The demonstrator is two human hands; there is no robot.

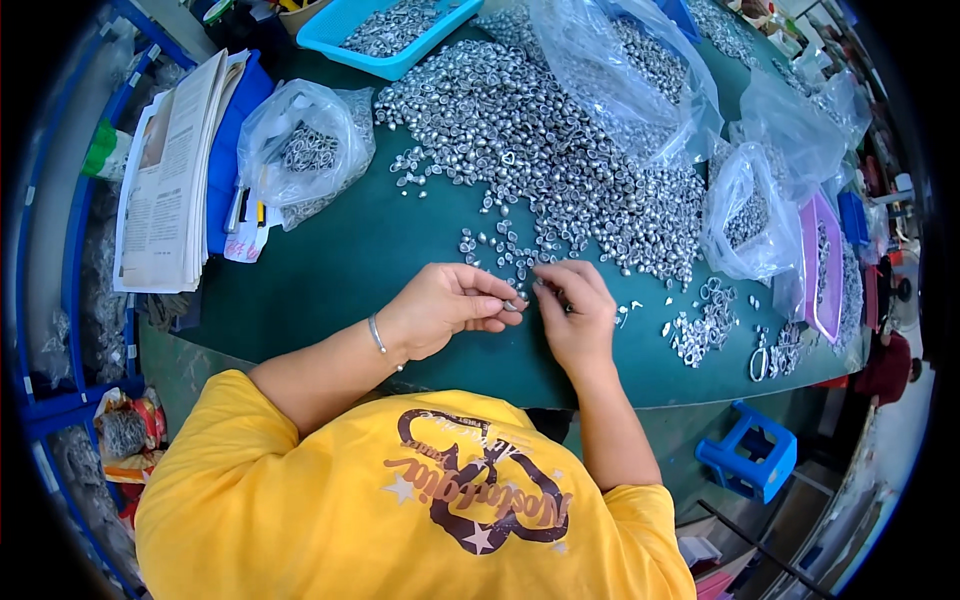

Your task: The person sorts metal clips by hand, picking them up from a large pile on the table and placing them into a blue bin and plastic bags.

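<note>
My left hand (455, 308) is closed in a pinch on a small silver metal piece (510, 306), whose tip shows between thumb and fingers. A bracelet circles that wrist. Close by on the right, my right hand (580, 318) has its fingers curled and pressed together; what they hold, if anything, is too small to make out. Both hands are just above the green tabletop (330, 275), near its front edge. Just beyond the fingertips lie several loose silver pieces (510, 245), and behind them spreads a large heap of small cup-shaped silver pieces (560, 150).
A turquoise tray (400, 62) and a plastic bag of metal parts (300, 150) stand at the back left. On the right are smaller heaps of silver parts (705, 325), an open plastic bag (745, 215) and a pink tray (820, 270). A blue stool (748, 452) stands below.
</note>
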